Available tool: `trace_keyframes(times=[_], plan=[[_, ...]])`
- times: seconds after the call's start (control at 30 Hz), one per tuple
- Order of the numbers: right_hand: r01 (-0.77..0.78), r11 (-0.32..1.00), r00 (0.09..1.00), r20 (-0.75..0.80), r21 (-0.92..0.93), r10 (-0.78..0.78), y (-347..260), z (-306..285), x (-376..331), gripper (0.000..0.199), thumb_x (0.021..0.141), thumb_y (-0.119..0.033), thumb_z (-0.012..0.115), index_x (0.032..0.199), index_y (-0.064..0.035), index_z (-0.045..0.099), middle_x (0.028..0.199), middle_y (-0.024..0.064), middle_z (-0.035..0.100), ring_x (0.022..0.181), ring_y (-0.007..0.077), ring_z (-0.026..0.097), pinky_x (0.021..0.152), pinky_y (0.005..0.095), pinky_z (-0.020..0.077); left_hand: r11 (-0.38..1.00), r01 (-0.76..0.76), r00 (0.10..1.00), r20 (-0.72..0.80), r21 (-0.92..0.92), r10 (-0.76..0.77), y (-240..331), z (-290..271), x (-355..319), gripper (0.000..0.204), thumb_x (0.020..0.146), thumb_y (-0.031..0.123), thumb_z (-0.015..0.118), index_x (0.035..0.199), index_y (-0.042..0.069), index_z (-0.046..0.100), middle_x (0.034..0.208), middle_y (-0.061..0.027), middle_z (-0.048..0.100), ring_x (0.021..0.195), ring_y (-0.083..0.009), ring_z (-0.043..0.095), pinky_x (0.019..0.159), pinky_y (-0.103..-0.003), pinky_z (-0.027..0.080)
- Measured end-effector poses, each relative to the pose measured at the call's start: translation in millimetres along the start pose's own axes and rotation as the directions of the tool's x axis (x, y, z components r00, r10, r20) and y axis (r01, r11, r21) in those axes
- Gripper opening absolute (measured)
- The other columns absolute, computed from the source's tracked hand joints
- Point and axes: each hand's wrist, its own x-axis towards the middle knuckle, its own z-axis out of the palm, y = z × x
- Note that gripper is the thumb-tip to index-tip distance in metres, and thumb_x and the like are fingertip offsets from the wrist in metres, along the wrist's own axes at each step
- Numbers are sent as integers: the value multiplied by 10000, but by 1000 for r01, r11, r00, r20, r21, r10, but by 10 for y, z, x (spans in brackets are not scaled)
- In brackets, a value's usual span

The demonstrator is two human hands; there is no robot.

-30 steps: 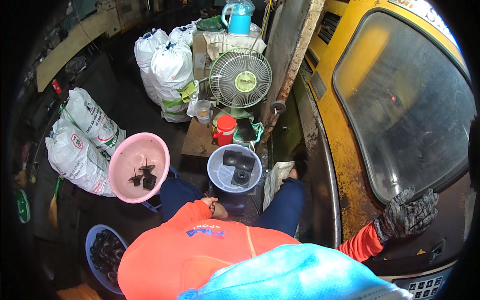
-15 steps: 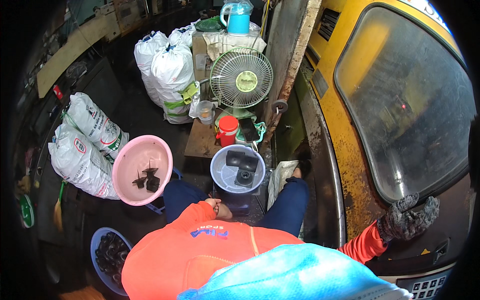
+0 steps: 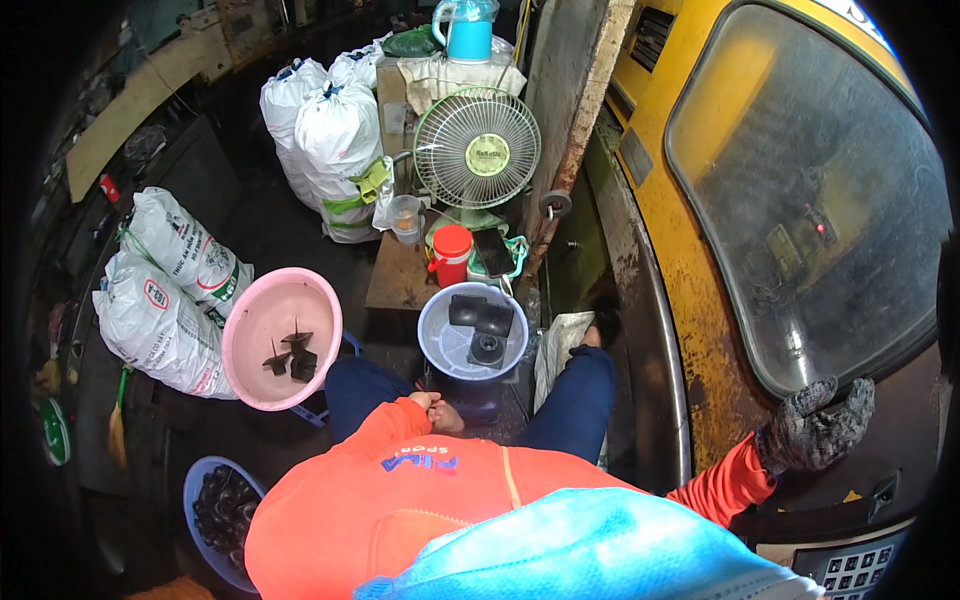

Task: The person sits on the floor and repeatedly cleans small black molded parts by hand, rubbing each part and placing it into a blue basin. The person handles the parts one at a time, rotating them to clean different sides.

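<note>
My left hand (image 3: 427,401), bare, rests low between my knees near a foot (image 3: 447,417). Its fingers are curled closed, and what they hold, if anything, is hidden. Far to the right, my right hand (image 3: 815,428) wears a dark grey knitted glove. It lies at the lower edge of a yellow machine's windowed door (image 3: 800,220), with thumb and fingers bent around what looks like a dark handle (image 3: 838,397). In front of me a light blue plastic basket (image 3: 428,345) holds a few black moulded parts (image 3: 487,349). A pink basin (image 3: 240,345) at the left contains dark finned pieces (image 3: 294,356).
At lower left stands a blue tub (image 3: 195,480) full of black parts. White sacks (image 3: 165,320) lean behind the pink basin; more sacks (image 3: 335,150) stand farther back. A green fan (image 3: 477,150), a red jug (image 3: 453,254) and a phone (image 3: 493,251) are ahead.
The view has shifted slightly. My right hand's thumb and fingers have curled more at the door's lower edge. My left hand has stayed about where it was.
</note>
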Motion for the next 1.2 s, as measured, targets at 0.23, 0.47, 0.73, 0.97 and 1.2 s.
trace_keyframes(times=[0.23, 0.47, 0.73, 0.97, 1.2], plan=[[38, 993, 997, 75, -115, -29, 23, -28, -30, 210, 829, -130, 643, 955, 38, 632, 963, 143, 655, 879, 284, 638, 807, 360, 511, 1000, -23, 1000, -9, -3, 23, -11, -33, -6, 214, 904, 203, 533, 1086, 90, 543, 885, -53, 640, 623, -195, 579, 538, -333, 510], [34, 999, 999, 35, -36, -33, 8, -7, -29, 228, 808, -125, 658, 957, 46, 636, 955, 148, 659, 870, 287, 642, 798, 363, 518, 999, -31, 999, -21, 19, 32, 8, -2, -39, 218, 904, 209, 533, 1090, 96, 535, 898, -53, 631, 664, -206, 581, 570, -337, 507], [-20, 999, 998, 61, -50, 23, -77, -26, -13, 211, 794, -88, 657, 958, 41, 630, 960, 151, 646, 872, 290, 633, 794, 362, 511, 1000, -17, 999, -35, 3, 17, 23, -21, -60, 193, 898, 207, 547, 1060, 102, 547, 861, -46, 631, 646, -204, 583, 560, -341, 503], [-53, 996, 998, 24, 69, 51, -61, 6, -41, 220, 788, -61, 658, 971, 54, 620, 957, 144, 639, 861, 260, 638, 778, 336, 525, 999, -42, 999, -18, 10, 42, 21, -10, -54, 172, 898, 195, 547, 1042, 102, 551, 820, -38, 626, 627, -196, 579, 543, -334, 505], [53, 997, 998, 23, -48, -52, -9, 20, -67, 217, 773, -67, 663, 941, 66, 628, 917, 155, 647, 807, 268, 644, 747, 344, 534, 999, -44, 999, -7, 10, 44, 27, -14, -41, 147, 896, 188, 546, 1020, 110, 554, 766, -22, 621, 571, -178, 565, 502, -326, 491]])
